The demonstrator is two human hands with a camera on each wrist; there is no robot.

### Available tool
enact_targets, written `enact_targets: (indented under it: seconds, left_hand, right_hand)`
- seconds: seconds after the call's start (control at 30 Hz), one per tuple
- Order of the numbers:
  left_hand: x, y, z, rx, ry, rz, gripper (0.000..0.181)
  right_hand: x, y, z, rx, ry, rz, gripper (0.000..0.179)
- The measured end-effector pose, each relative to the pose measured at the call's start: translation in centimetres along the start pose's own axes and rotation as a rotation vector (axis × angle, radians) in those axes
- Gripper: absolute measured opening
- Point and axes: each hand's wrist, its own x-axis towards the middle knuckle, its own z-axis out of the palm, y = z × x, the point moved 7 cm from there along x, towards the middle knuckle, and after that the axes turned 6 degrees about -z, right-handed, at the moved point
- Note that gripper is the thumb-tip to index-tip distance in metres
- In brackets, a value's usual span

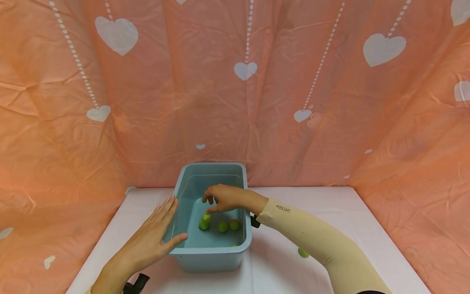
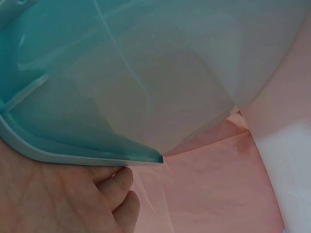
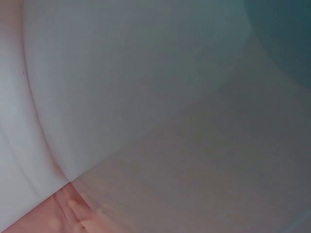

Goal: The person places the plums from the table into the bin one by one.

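Note:
A grey-blue plastic tub [image 1: 213, 250] stands on the white-covered table. Inside it, several small round green fruits [image 1: 222, 227] lie on the floor, and one [image 1: 234, 224] has a brownish tinge. My left hand [image 1: 156, 226] rests along the tub's left rim, fingers extended and thumb over the near corner; the left wrist view has its palm against the rim [image 2: 73, 159]. Reaching over the right wall, my right hand [image 1: 225, 198] hangs inside the tub with loosely bent fingers, its thumb close above a green fruit [image 1: 207, 217]. The right wrist view shows the tub's outer wall, not the hand.
Another green fruit [image 1: 303, 252] lies on the white tabletop [image 1: 279, 261] right of the tub, partly behind the right sleeve. An orange-pink curtain [image 1: 205, 102] with white hearts hangs behind the table and along both sides.

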Motion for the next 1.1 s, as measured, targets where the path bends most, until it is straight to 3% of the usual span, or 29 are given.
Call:
enact_targets:
  seconds: [0.53,0.83,1.1]
  left_hand:
    - [0.1,0.1,-0.1,-0.011,-0.004,-0.002,0.096]
    - [0.1,0.1,-0.1,-0.002,-0.002,-0.007,0.095]
    - [0.1,0.1,0.0,-0.007,-0.012,-0.015,0.096]
  right_hand:
    - [-1.7,-0.5,-2.2,0.121,0.198,-0.086,0.03]
    - [-4.4,-1.0,-4.2,0.171,0.342,-0.126,0.029]
    - [-7.4,-1.0,-5.1,0.21,0.41,-0.121,0.031]
